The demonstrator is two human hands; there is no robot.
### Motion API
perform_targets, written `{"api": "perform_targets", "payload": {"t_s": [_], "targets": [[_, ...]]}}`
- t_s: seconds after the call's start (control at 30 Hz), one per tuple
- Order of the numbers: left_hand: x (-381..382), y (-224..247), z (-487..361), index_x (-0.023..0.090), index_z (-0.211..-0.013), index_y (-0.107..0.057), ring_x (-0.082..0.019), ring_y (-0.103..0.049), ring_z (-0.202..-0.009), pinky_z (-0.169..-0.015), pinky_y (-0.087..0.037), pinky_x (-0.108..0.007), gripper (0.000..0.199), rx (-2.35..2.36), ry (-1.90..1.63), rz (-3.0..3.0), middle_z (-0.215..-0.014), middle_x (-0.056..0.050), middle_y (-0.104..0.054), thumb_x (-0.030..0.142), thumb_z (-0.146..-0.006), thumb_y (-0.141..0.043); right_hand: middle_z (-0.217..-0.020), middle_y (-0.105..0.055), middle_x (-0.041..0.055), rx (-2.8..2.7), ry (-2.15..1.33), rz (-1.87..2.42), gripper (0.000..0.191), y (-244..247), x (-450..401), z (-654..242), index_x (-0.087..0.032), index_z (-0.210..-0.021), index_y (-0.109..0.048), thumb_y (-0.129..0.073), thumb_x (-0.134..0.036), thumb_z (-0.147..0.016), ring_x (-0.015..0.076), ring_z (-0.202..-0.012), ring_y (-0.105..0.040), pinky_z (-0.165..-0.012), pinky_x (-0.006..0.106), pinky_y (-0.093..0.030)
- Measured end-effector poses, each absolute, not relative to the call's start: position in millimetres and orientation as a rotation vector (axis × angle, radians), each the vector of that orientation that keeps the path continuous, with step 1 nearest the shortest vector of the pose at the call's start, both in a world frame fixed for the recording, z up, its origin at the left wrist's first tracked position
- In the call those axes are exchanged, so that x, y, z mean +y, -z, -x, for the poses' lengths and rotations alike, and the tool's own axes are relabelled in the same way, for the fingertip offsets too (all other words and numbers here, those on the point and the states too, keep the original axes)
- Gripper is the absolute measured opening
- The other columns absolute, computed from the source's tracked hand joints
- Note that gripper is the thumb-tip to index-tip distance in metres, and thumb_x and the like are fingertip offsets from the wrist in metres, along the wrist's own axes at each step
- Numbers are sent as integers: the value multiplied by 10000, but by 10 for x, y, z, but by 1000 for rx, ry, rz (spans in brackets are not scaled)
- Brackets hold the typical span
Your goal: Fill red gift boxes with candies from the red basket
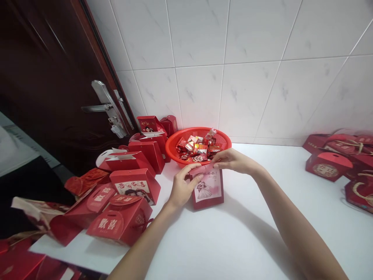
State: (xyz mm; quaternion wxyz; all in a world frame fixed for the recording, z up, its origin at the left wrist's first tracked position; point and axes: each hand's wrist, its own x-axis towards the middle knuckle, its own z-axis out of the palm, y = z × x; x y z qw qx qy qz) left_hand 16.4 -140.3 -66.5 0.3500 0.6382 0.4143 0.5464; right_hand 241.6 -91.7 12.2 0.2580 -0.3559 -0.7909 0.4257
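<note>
A small red gift box point(207, 190) stands upright on the white table, its pink front printed with a couple in wedding dress. My left hand point(184, 184) pinches its upper left edge between thumb and fingers. At the upper right edge, my right hand point(233, 160) grips the same box with bent fingers. Just behind it sits a red plastic basket point(171, 149) holding wrapped candies point(198, 148); the box and my hands cover part of its front rim.
Several red gift boxes point(134, 184) crowd the table's left side, some with tops open. More red boxes point(328, 165) with twine handles are grouped at the far right. A tiled wall point(250, 97) runs behind the table point(247, 249); a dark door point(58, 77) with a metal handle is at left.
</note>
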Motion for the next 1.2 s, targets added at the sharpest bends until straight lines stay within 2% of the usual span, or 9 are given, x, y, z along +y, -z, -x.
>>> {"api": "perform_targets", "payload": {"t_s": [0.17,0.33,0.47,0.57,0.67,0.83,1.2], "targets": [[-1360,626,-131,205,-1111,-688,-235,-717,-972,-837,-577,-339,322,1058,-1397,-1633,-1092,-59,-744,364,-834,-729,-830,-664,37,-2138,-1114,953,178,30,-922,-2321,-173,-828,-643,-698,-340,-804,191,-766,-623,-681,326,-519],[-1394,576,-46,199,-1200,-650,-257,-693,-1070,-905,-546,-347,425,1077,-1404,-1705,-1213,-90,-718,392,-829,-727,-951,-684,56,-2074,-1149,837,145,163,-994,-2254,-180,-921,-629,-640,-315,-870,222,-895,-664,-799,369,-562],[-1417,538,-33,182,-1123,-693,-251,-696,-1044,-899,-536,-340,391,1105,-1427,-1631,-1134,-91,-747,503,-923,-592,-979,-680,61,-2084,-1142,839,130,167,-1018,-2271,-182,-918,-623,-628,-307,-884,227,-920,-669,-822,380,-566],[-1409,526,-40,185,-1069,-714,-242,-710,-967,-849,-552,-332,364,1125,-1430,-1585,-1032,-69,-767,496,-909,-612,-1027,-681,71,-2104,-1146,819,174,155,-1021,-2283,-188,-984,-633,-624,-339,-899,229,-932,-661,-831,386,-564],[-1406,541,-41,188,-1068,-720,-248,-720,-958,-832,-564,-336,340,1113,-1428,-1602,-1031,-68,-772,466,-885,-655,-1016,-673,68,-2131,-1092,825,240,147,-1036,-2282,-197,-1030,-632,-623,-410,-921,217,-898,-636,-793,364,-555],[-1400,600,-41,191,-1087,-727,-246,-717,-996,-896,-556,-349,317,1152,-1482,-1656,-1067,-76,-769,435,-898,-655,-869,-630,43,-2086,-1051,877,418,175,-1050,-2237,-188,-900,-621,-477,-571,-989,178,-780,-562,-691,310,-502],[-1396,604,-49,161,-1035,-749,-264,-729,-966,-859,-574,-360,378,1094,-1483,-1556,-1031,-99,-786,487,-848,-708,-904,-686,73,-2059,-1016,856,440,291,-1010,-2223,-169,-910,-674,-553,-591,-942,212,-825,-614,-699,310,-499]]}}
